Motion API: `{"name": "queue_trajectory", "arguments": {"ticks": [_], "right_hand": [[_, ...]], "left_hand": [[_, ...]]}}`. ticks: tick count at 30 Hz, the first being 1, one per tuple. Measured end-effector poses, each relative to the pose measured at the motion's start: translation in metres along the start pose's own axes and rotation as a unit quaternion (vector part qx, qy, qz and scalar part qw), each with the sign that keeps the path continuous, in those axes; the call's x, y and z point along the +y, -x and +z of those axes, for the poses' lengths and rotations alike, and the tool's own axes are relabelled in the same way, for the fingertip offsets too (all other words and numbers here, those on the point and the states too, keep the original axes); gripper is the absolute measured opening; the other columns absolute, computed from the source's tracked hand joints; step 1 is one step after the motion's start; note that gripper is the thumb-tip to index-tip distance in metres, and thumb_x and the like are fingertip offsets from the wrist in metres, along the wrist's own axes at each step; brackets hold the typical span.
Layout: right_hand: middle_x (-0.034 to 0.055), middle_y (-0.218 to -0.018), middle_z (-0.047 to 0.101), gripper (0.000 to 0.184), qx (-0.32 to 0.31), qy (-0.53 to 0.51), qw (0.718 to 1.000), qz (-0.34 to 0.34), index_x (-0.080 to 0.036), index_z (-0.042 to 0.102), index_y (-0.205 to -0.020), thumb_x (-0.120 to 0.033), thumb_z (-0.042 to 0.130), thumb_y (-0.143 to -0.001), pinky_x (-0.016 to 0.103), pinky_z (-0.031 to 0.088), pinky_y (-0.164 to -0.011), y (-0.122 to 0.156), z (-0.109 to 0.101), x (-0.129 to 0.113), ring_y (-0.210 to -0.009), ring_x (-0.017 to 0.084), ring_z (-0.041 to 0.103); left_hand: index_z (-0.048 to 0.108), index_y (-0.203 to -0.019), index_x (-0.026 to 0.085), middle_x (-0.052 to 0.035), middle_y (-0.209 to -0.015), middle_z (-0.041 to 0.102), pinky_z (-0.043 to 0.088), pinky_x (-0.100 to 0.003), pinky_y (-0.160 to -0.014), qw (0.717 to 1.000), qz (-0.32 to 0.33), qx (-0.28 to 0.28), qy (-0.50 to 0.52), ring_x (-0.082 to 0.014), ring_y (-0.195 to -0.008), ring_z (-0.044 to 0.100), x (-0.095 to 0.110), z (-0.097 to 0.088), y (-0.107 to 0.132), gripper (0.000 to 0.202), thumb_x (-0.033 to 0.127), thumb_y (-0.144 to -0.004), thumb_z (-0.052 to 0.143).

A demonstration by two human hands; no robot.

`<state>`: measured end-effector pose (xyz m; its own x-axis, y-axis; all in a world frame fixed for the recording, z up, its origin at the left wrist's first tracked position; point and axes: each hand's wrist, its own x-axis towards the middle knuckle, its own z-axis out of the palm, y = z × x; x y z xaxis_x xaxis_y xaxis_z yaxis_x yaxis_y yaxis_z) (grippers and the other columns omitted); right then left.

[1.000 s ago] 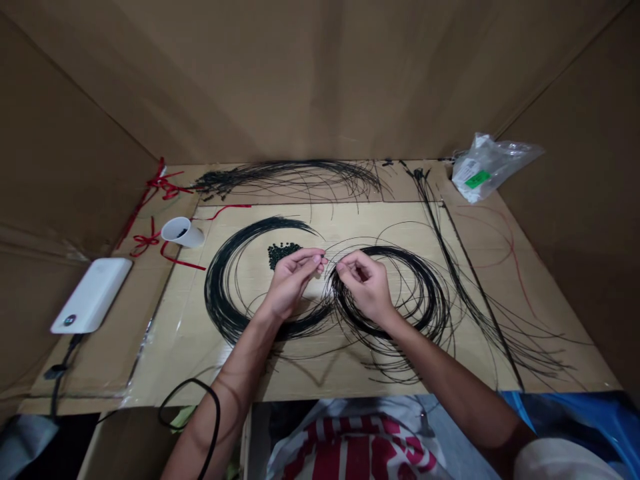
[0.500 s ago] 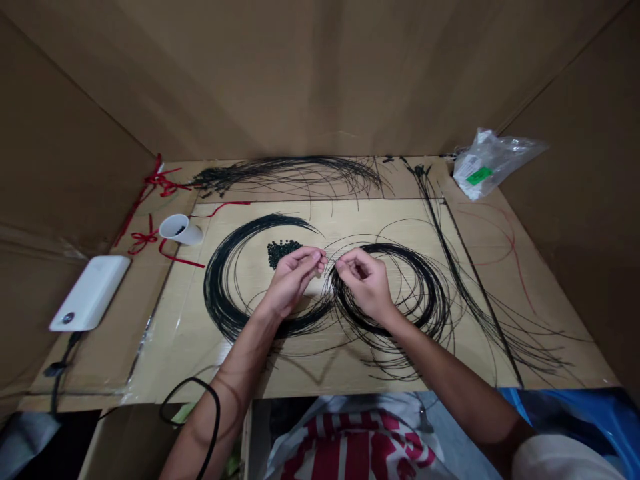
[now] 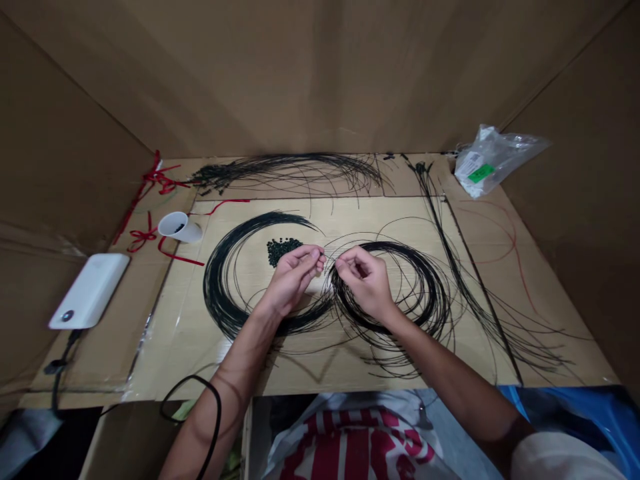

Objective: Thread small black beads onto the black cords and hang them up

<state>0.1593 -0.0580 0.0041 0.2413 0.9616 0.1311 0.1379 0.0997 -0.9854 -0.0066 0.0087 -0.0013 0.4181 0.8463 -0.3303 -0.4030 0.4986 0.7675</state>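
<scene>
My left hand (image 3: 297,277) is closed in a pinch, thumb against fingertips, beside a pile of small black beads (image 3: 280,251); whatever lies in the pinch is too small to make out. A little to the right, my right hand (image 3: 367,280) pinches a thin black wire near its end, pointing toward the left fingertips. A narrow gap separates the two hands. Under the right wrist lies a round coil of black wires (image 3: 434,283). Beneath the left forearm curves a second, open bundle of black wires (image 3: 216,280).
Along the back lies a long wire bundle (image 3: 300,163), with another bundle (image 3: 440,233) at the right. A white cup (image 3: 183,229) lies tilted near red ribbons (image 3: 144,237). A white power bank (image 3: 93,290) with a cable is far left; a plastic bag (image 3: 493,163) sits back right.
Both hands keep nearly the same pinched pose close together. The whole view has shifted very slightly; nothing on the table has visibly moved.
</scene>
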Motion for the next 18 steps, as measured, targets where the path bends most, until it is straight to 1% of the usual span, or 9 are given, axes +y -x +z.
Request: {"name": "queue_trajectory", "arguments": {"ticks": [5,9,13,18], "right_hand": [[-0.0062,-0.06,0.043,0.019,-0.001,0.008,1.0,-0.002,-0.022,0.062,-0.077,-0.031,0.069,-0.092,0.029,0.029,-0.056,0.0003,-0.0007,-0.0006,-0.056,0.013,0.036],[-0.0063,-0.06,0.042,0.02,-0.001,0.019,1.0,-0.001,-0.022,0.063,-0.077,-0.033,0.069,-0.092,0.029,0.029,-0.055,0.0005,-0.0009,-0.0014,-0.056,0.013,0.036],[-0.0065,-0.06,0.042,0.018,-0.004,0.016,1.0,-0.011,-0.021,0.064,-0.078,-0.03,0.069,-0.093,0.029,0.029,-0.056,0.0012,-0.0007,0.0002,-0.056,0.012,0.036],[-0.0068,-0.061,0.042,0.018,-0.007,0.018,1.0,-0.016,-0.02,0.064,-0.079,-0.029,0.069,-0.094,0.029,0.029,-0.056,0.0021,-0.001,0.0029,-0.057,0.012,0.035]], "left_hand": [[0.08,-0.088,0.011,-0.0054,-0.079,0.076,0.056,-0.015,-0.073,1.0,-0.003,0.003,-0.003,-0.0079,-0.07,0.068,0.001,0.0026,0.0012,0.038,0.035,-0.069,0.102],[0.08,-0.087,0.011,-0.0042,-0.078,0.075,0.056,-0.014,-0.07,1.0,-0.003,-0.003,-0.005,-0.007,-0.069,0.066,0.0016,0.0033,0.0022,0.038,0.036,-0.068,0.102],[0.081,-0.085,0.012,-0.0036,-0.076,0.074,0.055,-0.013,-0.069,1.0,-0.005,-0.002,-0.01,-0.0066,-0.068,0.066,0.002,0.0039,0.0032,0.037,0.036,-0.068,0.103],[0.08,-0.084,0.012,-0.0034,-0.075,0.074,0.055,-0.014,-0.068,1.0,-0.004,0.008,-0.013,-0.0071,-0.068,0.065,0.0028,0.0043,0.0032,0.038,0.036,-0.066,0.103]]}}
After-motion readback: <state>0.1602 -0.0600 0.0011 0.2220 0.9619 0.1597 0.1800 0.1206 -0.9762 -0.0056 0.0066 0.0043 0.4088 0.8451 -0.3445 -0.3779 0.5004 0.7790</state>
